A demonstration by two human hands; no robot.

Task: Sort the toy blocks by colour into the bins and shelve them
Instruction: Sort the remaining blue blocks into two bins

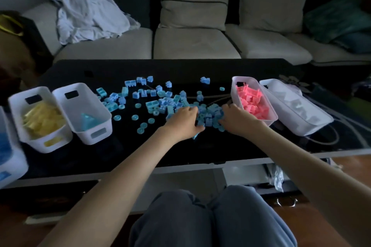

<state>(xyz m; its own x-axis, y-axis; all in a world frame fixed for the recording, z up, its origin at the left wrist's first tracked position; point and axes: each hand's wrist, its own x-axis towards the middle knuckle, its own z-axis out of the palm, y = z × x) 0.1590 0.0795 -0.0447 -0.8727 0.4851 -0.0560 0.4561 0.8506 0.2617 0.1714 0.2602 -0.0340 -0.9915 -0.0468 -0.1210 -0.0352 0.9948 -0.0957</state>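
at the bottom centre the knees [212, 216] are pointing at the table [200, 146], and both arms are reaching up to mid-frame. the left hand [181, 121] is curling its fingers over blue blocks [208, 115] on the left side of a heap, holding some. the right hand [239, 120] is pressing in from the heap's right side, bent fingers sunk among the pieces; i cannot tell whether they are closing on any. the step in hand is probably gathering the blue ones, the only colour lying loose, scattered from mid-left to centre. at the left edge a blue bin [12, 166] is showing, then a yellow bin [36, 144] and a teal bin [84, 136]; right of the hands a pink bin [243, 78] and a white bin [313, 126] are sitting. the next move is likely calling for a cupped two-handed lift, carried left to the matching bin without spilling. beyond, a sofa [192, 42] is holding a cloth [88, 14], upper left.
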